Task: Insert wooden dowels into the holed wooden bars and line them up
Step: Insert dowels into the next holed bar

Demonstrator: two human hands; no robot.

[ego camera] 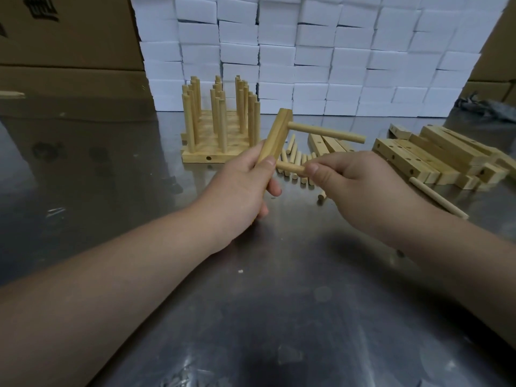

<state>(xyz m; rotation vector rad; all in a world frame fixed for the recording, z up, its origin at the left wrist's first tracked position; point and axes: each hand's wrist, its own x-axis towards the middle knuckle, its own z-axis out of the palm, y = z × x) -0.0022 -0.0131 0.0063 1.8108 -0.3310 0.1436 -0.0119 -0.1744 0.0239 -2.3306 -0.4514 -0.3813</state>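
Observation:
My left hand grips a holed wooden bar, held up on a slant above the steel table. One dowel sticks out of the bar's upper end, pointing right. My right hand pinches a second dowel whose left end meets the bar just beside my left thumb. Behind the bar stand several finished bars lined up side by side, their dowels upright. Loose dowels lie on the table behind my hands, partly hidden by them.
A pile of bare holed bars lies at the right, with a single dowel in front of it. White boxes are stacked as a wall at the back, brown cartons at the left. The metal table stretches toward me.

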